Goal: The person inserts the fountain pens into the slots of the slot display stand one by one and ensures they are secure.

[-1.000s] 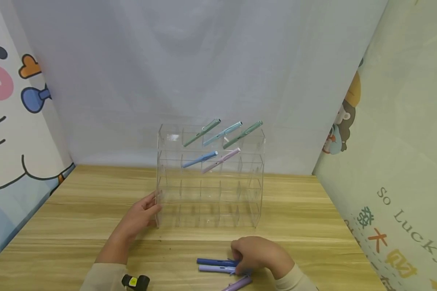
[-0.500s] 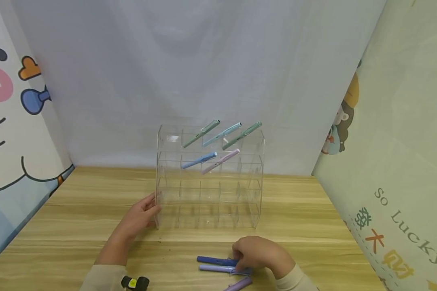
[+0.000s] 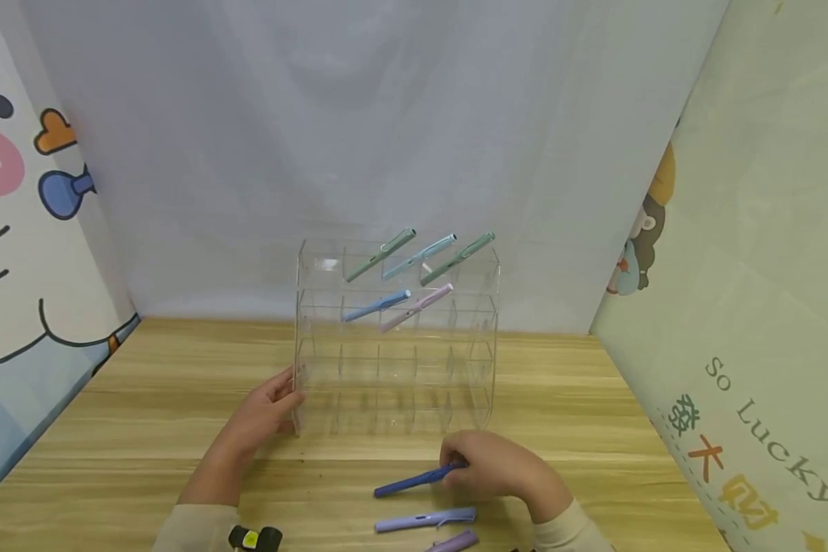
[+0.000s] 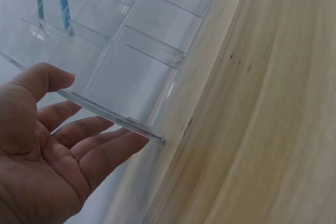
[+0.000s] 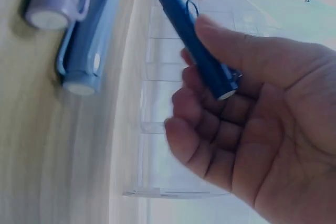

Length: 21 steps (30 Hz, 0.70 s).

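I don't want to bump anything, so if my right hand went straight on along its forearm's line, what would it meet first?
Probably the lower front of the clear rack, ahead and to the left of your right hand, which holds the dark blue pen. The gap is hard to judge.

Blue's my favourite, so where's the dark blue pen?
In the head view, the dark blue pen is low near the middle, pinched in the right hand, between the clear rack and the lavender pen on the table.
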Available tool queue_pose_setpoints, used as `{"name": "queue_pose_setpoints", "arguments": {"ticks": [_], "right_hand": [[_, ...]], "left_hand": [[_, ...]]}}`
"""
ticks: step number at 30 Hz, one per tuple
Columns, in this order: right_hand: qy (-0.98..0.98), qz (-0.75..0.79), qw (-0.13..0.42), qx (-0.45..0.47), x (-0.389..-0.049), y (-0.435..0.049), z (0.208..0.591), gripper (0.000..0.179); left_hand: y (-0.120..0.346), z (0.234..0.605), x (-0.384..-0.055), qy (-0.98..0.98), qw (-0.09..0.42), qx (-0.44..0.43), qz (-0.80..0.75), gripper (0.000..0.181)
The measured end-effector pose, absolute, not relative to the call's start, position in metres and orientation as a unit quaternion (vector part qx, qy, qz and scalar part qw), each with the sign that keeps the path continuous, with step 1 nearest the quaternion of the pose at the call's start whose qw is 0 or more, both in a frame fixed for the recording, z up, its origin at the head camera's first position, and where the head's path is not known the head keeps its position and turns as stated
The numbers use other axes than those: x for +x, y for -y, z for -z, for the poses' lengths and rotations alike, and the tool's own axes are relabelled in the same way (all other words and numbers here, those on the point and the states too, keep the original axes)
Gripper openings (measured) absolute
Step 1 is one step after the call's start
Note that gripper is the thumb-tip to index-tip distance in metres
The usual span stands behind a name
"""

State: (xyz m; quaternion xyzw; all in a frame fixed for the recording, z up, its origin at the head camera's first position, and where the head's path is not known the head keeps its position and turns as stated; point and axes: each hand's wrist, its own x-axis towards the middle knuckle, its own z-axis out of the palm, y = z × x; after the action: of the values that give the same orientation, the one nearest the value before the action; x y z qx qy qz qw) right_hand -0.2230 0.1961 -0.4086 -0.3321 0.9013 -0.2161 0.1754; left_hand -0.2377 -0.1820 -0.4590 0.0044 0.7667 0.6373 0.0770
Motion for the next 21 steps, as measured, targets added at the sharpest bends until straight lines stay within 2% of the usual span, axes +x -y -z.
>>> {"name": "queue_pose_setpoints", "arguments": {"ticks": [9,15,21], "right_hand": [[-0.887,0.300,0.148,-0.318,-0.228,-0.205,0.399,0.006],[-0.861,0.384,0.133,-0.307,-0.230,-0.213,0.389,0.015],[-0.824,0.459,0.089,-0.321,-0.235,-0.223,0.381,0.020]], "left_hand": [[0.183,0.460,-0.236,-0.770,0.075,0.002,-0.633,0.073],[0.183,0.460,-0.235,-0.769,0.075,0.001,-0.635,0.074],[0.183,0.458,-0.236,-0.774,0.076,-0.004,-0.628,0.074]]}}
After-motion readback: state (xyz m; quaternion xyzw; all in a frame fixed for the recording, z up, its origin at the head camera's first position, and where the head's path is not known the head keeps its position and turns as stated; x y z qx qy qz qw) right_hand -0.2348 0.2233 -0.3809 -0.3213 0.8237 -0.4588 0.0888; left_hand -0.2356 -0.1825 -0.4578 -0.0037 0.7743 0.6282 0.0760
